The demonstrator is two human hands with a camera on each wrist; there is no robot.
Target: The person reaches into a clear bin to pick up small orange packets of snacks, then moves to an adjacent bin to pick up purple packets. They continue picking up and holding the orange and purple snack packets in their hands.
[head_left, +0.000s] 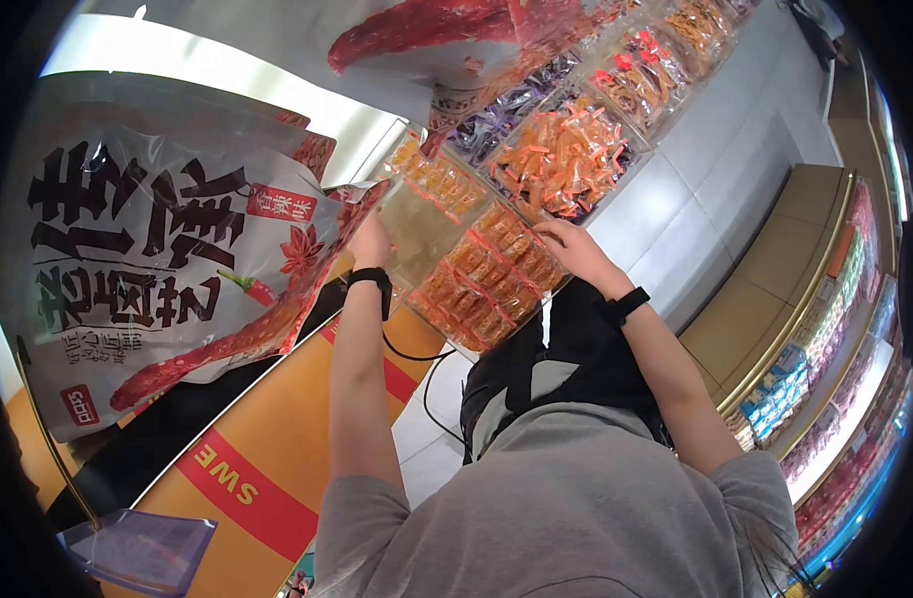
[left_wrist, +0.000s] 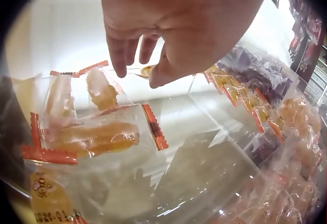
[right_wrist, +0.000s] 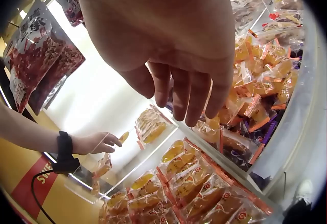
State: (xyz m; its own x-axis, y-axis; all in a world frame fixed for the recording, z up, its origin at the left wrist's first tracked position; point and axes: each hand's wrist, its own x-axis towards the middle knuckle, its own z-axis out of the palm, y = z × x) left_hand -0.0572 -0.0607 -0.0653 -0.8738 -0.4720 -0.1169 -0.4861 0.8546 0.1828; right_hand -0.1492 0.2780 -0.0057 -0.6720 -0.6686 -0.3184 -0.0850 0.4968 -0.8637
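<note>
My left hand [head_left: 372, 242] is over a clear bin compartment [head_left: 416, 234], partly behind a hanging bag in the head view. Between its thumb and fingers it pinches a small yellow wrapped snack [right_wrist: 123, 137]. A few amber snacks in clear, red-ended wrappers [left_wrist: 92, 138] lie below that hand. Neat rows of similar wrapped snacks [head_left: 491, 279] fill the compartment nearest my body. My right hand [head_left: 581, 254] is at the far side of those rows, its fingers [right_wrist: 181, 93] hanging loosely downward by the clear divider [right_wrist: 204, 155], with nothing held.
Large hanging snack bags [head_left: 177, 239] crowd the left and top. Beyond the divider lie a heap of orange-wrapped snacks [head_left: 561, 159] and more bins. A stocked, stepped shelf [head_left: 775, 289] curves along the right. A black cable [head_left: 428, 399] trails from my left wrist.
</note>
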